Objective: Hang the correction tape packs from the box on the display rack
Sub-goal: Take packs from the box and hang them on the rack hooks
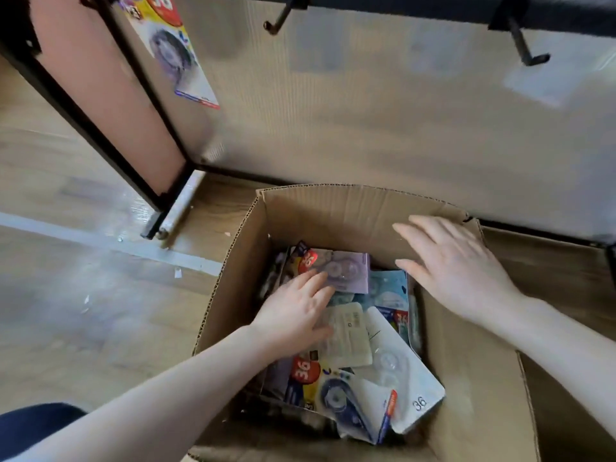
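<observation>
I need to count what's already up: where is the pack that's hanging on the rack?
In the head view, one correction tape pack hangs at the upper left of the display rack, left of two bare hooks, above the box.

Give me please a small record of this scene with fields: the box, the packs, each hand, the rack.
box: open cardboard box on the floor, in front of the rack
packs: loose pile of correction tape packs inside the box
left hand: inside the box, fingers straight, resting on the packs
right hand: open, above the far right part of the box, holds nothing
rack: one pack already hangs at upper left; two hooks are bare
</observation>
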Tool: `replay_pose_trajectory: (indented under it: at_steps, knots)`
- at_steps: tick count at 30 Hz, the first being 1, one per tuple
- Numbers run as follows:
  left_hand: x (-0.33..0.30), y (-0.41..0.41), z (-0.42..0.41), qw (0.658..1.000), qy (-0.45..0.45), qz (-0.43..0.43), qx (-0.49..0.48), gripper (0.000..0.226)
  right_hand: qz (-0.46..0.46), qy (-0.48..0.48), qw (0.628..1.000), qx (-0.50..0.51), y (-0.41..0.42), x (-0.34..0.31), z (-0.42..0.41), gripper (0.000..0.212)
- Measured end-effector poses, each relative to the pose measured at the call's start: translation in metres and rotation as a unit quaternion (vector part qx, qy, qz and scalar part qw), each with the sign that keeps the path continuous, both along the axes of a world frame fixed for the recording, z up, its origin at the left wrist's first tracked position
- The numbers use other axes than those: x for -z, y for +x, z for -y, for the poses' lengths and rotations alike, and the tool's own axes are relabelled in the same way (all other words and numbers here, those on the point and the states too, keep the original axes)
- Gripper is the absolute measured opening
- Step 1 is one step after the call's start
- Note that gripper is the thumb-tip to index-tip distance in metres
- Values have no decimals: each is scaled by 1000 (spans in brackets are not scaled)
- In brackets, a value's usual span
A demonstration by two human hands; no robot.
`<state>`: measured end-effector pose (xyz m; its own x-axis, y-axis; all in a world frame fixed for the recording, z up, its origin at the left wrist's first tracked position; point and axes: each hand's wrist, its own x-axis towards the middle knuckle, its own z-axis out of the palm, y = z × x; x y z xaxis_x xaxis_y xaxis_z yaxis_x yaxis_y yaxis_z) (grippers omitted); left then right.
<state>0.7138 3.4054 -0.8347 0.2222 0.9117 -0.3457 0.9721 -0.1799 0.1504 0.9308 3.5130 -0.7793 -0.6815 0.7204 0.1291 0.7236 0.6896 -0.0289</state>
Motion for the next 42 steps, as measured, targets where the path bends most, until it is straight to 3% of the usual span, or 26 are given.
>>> replay_pose_trajectory:
  at_steps: [4, 9, 15, 23, 32, 42]
  knots:
    - [-7, 14, 3, 999, 12, 37, -13, 66, 2, -29, 999, 28, 0, -8, 4, 47]
    - [20, 32, 11, 991, -97, 66, -66, 66, 28, -45, 998, 40, 9, -5, -1, 48]
    - [30, 42, 19, 979, -139, 96, -116, 70, 19, -75, 996, 47, 11, -8, -1, 48]
    - [48, 47, 16, 972, -157, 86, -151, 92, 29, -96, 994, 53, 18, -8, -4, 51]
    - [49, 51, 11, 984, -155, -32, -78, 92, 65, -128, 988, 56, 24, -11, -6, 53]
    - [42, 45, 13, 988, -143, 22, -52, 88, 62, -137, 987, 54, 25, -16, -5, 51]
